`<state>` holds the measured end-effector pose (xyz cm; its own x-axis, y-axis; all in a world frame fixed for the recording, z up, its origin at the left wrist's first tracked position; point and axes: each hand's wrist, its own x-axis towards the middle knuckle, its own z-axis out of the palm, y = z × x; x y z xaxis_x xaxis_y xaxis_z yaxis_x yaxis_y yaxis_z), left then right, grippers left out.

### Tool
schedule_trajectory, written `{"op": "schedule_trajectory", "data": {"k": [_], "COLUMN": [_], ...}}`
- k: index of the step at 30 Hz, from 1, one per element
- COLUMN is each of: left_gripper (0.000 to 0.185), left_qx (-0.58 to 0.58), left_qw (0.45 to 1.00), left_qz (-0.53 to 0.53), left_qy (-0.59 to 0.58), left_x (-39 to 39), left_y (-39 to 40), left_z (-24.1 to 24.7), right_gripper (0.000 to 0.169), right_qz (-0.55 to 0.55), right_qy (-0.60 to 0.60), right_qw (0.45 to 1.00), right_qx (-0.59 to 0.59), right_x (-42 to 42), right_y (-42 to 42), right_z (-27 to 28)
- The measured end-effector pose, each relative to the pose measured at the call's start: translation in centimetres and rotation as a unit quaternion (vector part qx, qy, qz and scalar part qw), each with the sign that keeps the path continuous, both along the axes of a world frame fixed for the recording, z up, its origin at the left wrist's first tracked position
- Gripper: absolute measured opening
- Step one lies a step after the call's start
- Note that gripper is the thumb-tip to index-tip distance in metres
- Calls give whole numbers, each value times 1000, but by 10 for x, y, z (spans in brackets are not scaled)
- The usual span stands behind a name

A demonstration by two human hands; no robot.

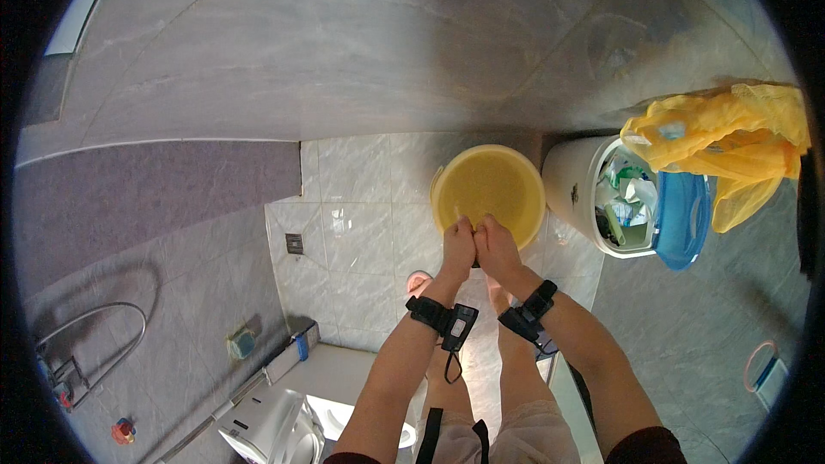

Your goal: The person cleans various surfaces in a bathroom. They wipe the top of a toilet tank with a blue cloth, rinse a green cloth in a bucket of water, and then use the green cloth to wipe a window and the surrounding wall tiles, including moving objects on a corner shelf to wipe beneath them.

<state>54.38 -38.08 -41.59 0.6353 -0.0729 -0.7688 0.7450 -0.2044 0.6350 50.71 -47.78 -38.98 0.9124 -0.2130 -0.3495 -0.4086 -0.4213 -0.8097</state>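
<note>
My left hand [458, 250] and my right hand [499, 249] are side by side, fingers curled and pressed together, above the near rim of a yellow bucket [488, 183]. A small dark thing [475, 264] shows just below where they meet. Too little of it is visible to name it, and the fingers hide whatever may be between them. The bucket stands on the tiled floor [356, 232] before my feet, its yellow inside seen from above. Each of my wrists wears a black strap with a small device.
Right of the bucket, a white waste bin [575, 196] holds crumpled waste, its blue lid [684, 222] swung outward. A yellow plastic bag [728, 135] hangs beside it. Left lies a floor drain [294, 243]. A shower hose [143, 322] hangs at the left wall. My sandalled foot [418, 282] is near.
</note>
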Motion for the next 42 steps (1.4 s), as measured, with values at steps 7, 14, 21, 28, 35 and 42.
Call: {"op": "schedule_trajectory", "data": {"k": [7,14,21,28,35,42], "left_gripper": [45,42,17,24,46,65], "left_qx": [-23,-5,-136,-209,-142,118], "left_qw": [999,995,922,787,762,327], "left_qz": [23,-73,-326,-395,-398,-630], "left_qy": [9,-64,-159,-425,-490,-695], "left_x": [-4,-9,-25,-39,-31,-27], "left_y": [8,30,88,94,118,154], "left_z": [-7,25,119,186,270,344], "right_gripper": [16,23,90,99,51,27], "right_qz": [11,5,162,331,373,224], "right_qy": [-53,44,105,-40,99,270], "right_qw": [998,996,950,866,863,783], "right_qx": [-8,83,247,374,326,513], "right_x": [-3,-33,-73,-45,-54,-75], "right_y": [8,15,-7,15,19,26], "right_z": [0,7,51,133,183,275]}}
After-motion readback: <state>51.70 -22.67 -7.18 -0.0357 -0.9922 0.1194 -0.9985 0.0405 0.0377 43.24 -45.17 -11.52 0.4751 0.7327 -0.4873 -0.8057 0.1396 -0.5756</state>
